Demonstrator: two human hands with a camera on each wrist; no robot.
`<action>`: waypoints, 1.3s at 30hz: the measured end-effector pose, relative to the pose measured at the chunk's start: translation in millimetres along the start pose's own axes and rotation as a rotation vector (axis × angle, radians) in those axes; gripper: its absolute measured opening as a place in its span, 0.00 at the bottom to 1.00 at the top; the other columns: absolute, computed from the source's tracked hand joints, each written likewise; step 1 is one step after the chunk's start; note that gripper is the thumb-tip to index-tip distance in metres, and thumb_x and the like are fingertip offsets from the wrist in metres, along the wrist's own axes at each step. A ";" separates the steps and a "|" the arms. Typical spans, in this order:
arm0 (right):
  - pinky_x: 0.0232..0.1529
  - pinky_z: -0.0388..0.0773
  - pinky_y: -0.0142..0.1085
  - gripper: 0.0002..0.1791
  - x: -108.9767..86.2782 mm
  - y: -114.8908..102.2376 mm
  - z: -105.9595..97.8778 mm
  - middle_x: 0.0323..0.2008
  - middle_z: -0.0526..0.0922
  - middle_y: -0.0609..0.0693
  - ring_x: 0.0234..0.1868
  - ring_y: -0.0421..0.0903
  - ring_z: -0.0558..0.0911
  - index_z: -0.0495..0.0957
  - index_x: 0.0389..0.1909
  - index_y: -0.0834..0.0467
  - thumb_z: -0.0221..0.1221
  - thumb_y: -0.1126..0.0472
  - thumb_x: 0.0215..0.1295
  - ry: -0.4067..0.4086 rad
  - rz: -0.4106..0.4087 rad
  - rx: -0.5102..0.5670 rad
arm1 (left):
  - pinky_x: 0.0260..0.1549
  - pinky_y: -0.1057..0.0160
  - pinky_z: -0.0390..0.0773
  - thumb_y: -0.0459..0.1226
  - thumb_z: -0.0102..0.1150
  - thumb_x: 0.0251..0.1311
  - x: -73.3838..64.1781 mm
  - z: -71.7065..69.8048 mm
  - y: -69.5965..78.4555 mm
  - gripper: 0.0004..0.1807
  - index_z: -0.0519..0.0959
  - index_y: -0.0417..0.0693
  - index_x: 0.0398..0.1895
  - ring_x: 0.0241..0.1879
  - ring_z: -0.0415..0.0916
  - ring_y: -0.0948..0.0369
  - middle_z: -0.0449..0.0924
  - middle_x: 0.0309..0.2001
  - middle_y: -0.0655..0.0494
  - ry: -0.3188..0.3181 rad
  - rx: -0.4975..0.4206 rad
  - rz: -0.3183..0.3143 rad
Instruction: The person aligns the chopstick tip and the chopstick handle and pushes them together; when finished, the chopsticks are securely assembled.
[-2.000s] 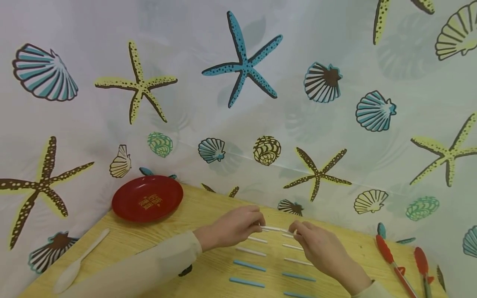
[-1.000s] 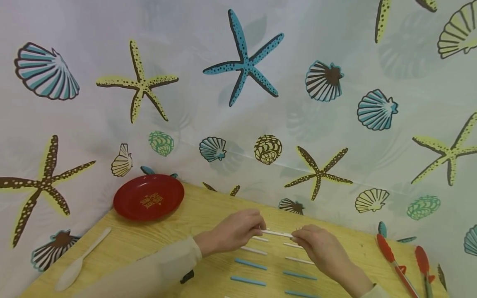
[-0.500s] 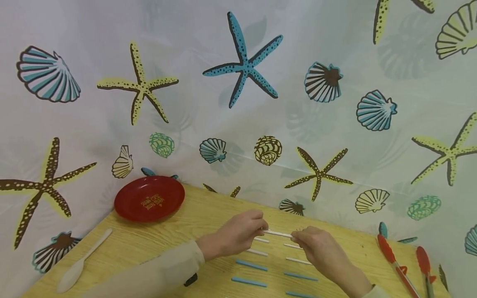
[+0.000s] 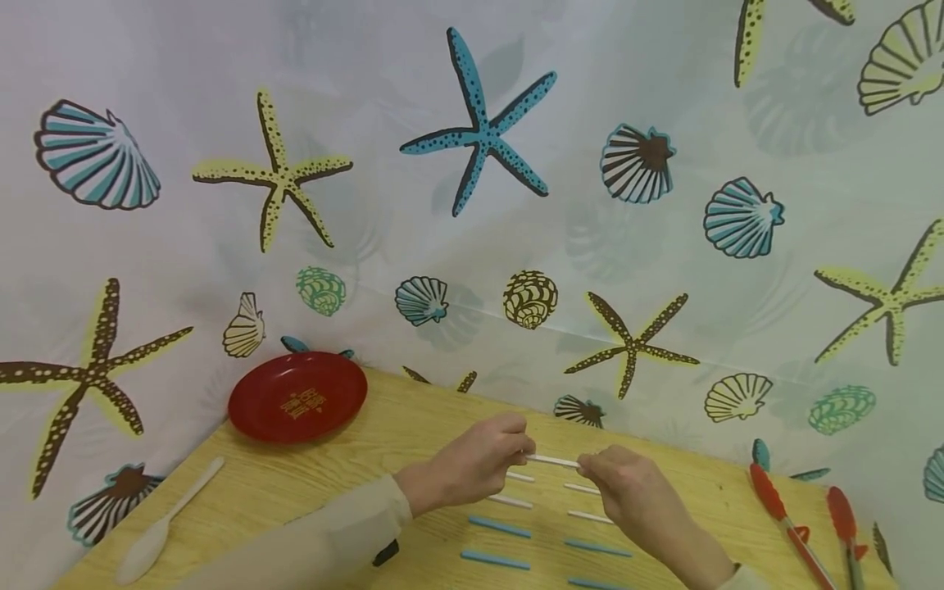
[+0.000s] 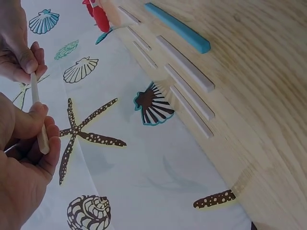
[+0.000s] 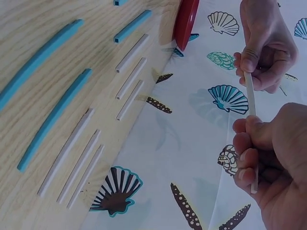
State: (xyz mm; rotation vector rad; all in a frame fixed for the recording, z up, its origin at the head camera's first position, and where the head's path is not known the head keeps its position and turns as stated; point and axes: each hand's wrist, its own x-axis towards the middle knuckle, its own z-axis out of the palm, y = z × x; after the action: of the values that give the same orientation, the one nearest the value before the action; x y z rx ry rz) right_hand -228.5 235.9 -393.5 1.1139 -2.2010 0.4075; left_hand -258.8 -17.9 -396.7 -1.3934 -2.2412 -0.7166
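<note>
Both hands hold one slim white stick [image 4: 553, 461], which looks like a chopstick piece, raised over the far part of the table. My left hand [image 4: 472, 459] pinches its left end between thumb and fingers. My right hand [image 4: 640, 493] grips the other end; in the right wrist view the stick [image 6: 251, 96] runs between thumb and curled fingers, its lower end sticking out. Under the hands lie two columns of loose sticks: white sticks [image 4: 510, 501] farther off, blue sticks [image 4: 499, 526] nearer. Some sticks in the right column are partly hidden by the right hand.
A red plate [image 4: 254, 401] with gold characters stands at the back left corner. A white spoon [image 4: 143, 553] lies at the left edge. Red-tipped metal tongs [image 4: 769, 492] lie at the right. A curtain [image 4: 472, 246] printed with shells and starfish hangs behind the table.
Two seconds ago the right fingers were more spread, and the stick seemed to have a joint or break between the hands. Now they pinch it and it looks straight. Both hands stay nearly in place.
</note>
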 end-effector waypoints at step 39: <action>0.39 0.79 0.39 0.17 34.3 46.0 24.4 0.36 0.78 0.50 0.39 0.48 0.78 0.82 0.39 0.60 0.74 0.72 0.48 -0.179 0.039 -0.045 | 0.16 0.66 0.70 0.24 0.59 0.60 2.6 -16.2 -26.4 0.09 0.73 0.40 0.23 0.17 0.65 0.64 0.70 0.20 0.54 -0.254 -0.004 -0.521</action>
State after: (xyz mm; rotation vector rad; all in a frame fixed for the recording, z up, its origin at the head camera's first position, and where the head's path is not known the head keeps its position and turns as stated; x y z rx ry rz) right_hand -290.3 229.6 -388.9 1.1227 -2.3784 0.2823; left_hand -282.6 -35.8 -388.1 -0.9418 -2.8499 -0.7315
